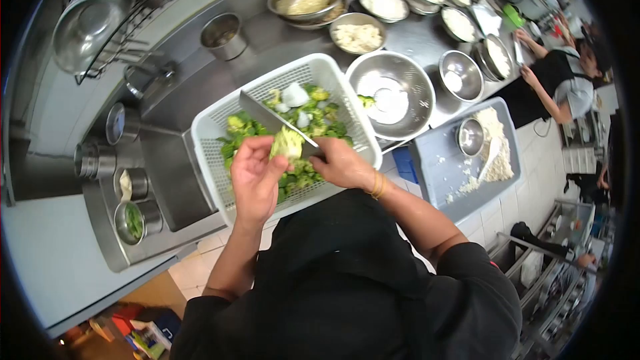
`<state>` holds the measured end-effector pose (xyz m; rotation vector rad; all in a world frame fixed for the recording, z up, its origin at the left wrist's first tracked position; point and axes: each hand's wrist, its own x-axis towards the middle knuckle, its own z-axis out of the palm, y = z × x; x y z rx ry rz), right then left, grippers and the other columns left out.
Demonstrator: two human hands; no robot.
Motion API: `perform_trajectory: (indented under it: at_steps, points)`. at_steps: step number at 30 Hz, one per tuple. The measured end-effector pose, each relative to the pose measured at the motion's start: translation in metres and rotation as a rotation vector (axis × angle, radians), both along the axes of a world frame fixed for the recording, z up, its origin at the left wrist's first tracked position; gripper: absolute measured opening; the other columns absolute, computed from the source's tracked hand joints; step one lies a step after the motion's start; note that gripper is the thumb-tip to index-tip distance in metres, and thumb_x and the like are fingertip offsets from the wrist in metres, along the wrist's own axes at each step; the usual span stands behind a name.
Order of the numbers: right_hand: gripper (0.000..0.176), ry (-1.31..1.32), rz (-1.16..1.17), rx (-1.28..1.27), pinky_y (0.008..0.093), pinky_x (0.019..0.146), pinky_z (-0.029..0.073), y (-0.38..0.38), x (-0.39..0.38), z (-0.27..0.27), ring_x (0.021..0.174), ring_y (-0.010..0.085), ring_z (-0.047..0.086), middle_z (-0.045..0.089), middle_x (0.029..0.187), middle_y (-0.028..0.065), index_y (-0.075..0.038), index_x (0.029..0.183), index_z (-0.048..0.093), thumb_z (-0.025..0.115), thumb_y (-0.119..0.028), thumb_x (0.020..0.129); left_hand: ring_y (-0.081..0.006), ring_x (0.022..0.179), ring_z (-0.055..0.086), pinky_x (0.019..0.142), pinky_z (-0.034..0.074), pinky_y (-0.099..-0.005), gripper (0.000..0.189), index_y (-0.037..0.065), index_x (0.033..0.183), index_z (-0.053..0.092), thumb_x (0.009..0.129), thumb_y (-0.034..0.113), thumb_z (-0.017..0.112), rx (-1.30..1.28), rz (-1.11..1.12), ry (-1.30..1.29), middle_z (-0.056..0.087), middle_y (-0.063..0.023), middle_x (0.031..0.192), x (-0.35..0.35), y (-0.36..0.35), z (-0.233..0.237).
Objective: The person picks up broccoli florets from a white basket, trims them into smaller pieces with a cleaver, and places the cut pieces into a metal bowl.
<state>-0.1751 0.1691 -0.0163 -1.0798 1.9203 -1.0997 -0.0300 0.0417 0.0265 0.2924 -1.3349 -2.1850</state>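
Observation:
My left hand point(255, 183) pinches a pale green piece of broccoli point(287, 145) between thumb and fingers, palm turned up. In my right hand point(345, 163) is a cleaver point(265, 113), its wide blade slanting up to the left behind the broccoli piece. The blade's lower end comes right up to my right fingers, which wrap round the handle and hide it. Both hands are over a white plastic basket point(208, 155) of broccoli florets point(301, 177), with white, ice-like chunks point(295, 95) among them.
A perforated steel colander point(421, 97) with one floret stands right of the basket. Beyond it are several steel bowls of white food point(383, 4). A grey tub point(433, 183) holds white crumbs and a steel bowl. A sink point(172, 190) lies left. A person point(553, 87) works at far right.

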Motion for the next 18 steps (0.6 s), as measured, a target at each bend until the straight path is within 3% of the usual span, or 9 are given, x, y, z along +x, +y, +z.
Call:
perform_trajectory:
  at_steps: [3,5,6,7,9,11,12,15,18]
  points:
    - [0.024,-0.102,0.008,0.015,0.0460,0.075,0.052,0.008,0.002,-0.004,0.080,0.0414,0.069,0.069,0.082,0.0275,0.008,0.102,0.063,0.064,-0.013,0.091,-0.0163,0.099,0.066,0.082,0.055,-0.0307,0.034,-0.003,0.125,0.055,0.096,0.007,0.069,-0.100,-0.023,-0.191,0.066,-0.0152,0.118,-0.052,0.008,0.022]
    - [0.025,-0.074,0.006,0.032,0.0448,0.067,0.053,0.013,0.002,-0.010,0.068,0.0355,0.068,0.068,0.077,0.0254,0.009,0.099,0.062,0.062,-0.014,0.092,-0.0173,0.101,0.067,0.082,0.055,-0.0296,0.038,-0.005,0.130,0.054,0.096,0.006,0.069,-0.243,-0.042,-0.296,0.067,-0.0163,0.119,-0.083,0.010,0.030]
    - [0.024,-0.195,0.008,0.070,0.0398,0.052,0.050,0.017,-0.001,0.006,0.052,0.0246,0.062,0.065,0.070,0.0179,0.009,0.097,0.060,0.060,-0.015,0.095,-0.0173,0.101,0.067,0.082,0.055,-0.0296,0.038,-0.005,0.130,0.054,0.096,0.006,0.069,-0.250,-0.041,-0.298,0.067,-0.0163,0.119,-0.091,0.010,0.034]
    - [0.024,-0.198,0.011,0.061,0.0398,0.052,0.050,0.021,-0.004,0.005,0.052,0.0246,0.062,0.065,0.070,0.0179,0.009,0.097,0.060,0.060,-0.015,0.095,-0.0176,0.100,0.067,0.080,0.055,-0.0291,0.039,-0.005,0.130,0.055,0.095,0.005,0.070,-0.284,-0.048,-0.269,0.067,-0.0174,0.119,-0.098,0.009,0.037]
    - [0.023,-0.347,-0.042,0.045,0.0333,0.041,0.043,0.031,-0.008,0.002,0.042,0.0149,0.052,0.059,0.065,0.0088,0.007,0.096,0.058,0.058,-0.015,0.097,-0.0179,0.099,0.068,0.079,0.056,-0.0286,0.039,-0.006,0.130,0.056,0.095,0.004,0.071,-0.326,-0.050,-0.252,0.068,-0.0185,0.119,-0.101,0.009,0.043]
    - [0.022,-0.363,-0.076,0.040,0.0320,0.040,0.042,0.040,-0.016,0.002,0.042,0.0137,0.052,0.058,0.064,0.0073,0.007,0.097,0.058,0.057,-0.015,0.098,-0.0166,0.091,0.069,0.076,0.056,-0.0269,0.029,-0.004,0.122,0.061,0.096,0.007,0.069,-0.342,0.036,-0.167,0.070,-0.0160,0.114,-0.098,0.003,0.049]
    - [0.022,-0.369,-0.117,0.046,0.0307,0.039,0.042,0.045,-0.020,0.002,0.042,0.0125,0.052,0.056,0.064,0.0057,0.007,0.099,0.058,0.056,-0.015,0.098,-0.0144,0.086,0.068,0.071,0.055,-0.0251,0.019,-0.003,0.113,0.065,0.098,0.008,0.067,-0.391,0.133,-0.134,0.072,-0.0124,0.106,-0.098,0.000,0.043]
    - [0.021,-0.312,-0.192,0.014,0.0311,0.039,0.042,0.058,-0.036,-0.007,0.043,0.0108,0.051,0.056,0.064,0.0056,0.007,0.101,0.057,0.055,-0.014,0.098,-0.0125,0.083,0.067,0.068,0.053,-0.0237,0.012,-0.001,0.107,0.065,0.099,0.008,0.065,-0.458,0.298,-0.211,0.072,-0.0102,0.101,-0.099,-0.015,0.011]
    - [0.020,-0.374,-0.240,-0.014,0.0294,0.039,0.042,0.071,-0.054,-0.004,0.043,0.0087,0.050,0.056,0.066,0.0038,0.007,0.105,0.057,0.055,-0.012,0.099,-0.0141,0.068,0.063,0.062,0.051,-0.0256,0.017,0.005,0.111,0.068,0.096,0.012,0.069,-0.673,0.243,-0.570,0.073,-0.0070,0.092,-0.114,-0.029,-0.055]
